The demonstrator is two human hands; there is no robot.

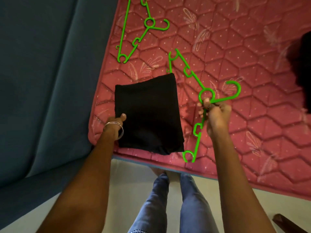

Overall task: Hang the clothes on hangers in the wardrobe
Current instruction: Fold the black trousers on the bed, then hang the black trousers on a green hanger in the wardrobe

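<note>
A folded black cloth [148, 115] hangs over the bottom bar of a green plastic hanger [193, 76] above the pink quilted mattress [235, 47]. My right hand [217, 115] grips this hanger just below its ring and hook. At the cloth's left edge my left hand [117, 121] holds the fabric, thumb on top and fingers hidden underneath. A second green hanger [144, 29] lies flat on the mattress at the top left, untouched.
A dark garment [301, 64] lies on the mattress at the right edge. A blue padded surface [47, 81] runs along the left. Pale floor [131, 182] and my legs in jeans are below the mattress edge.
</note>
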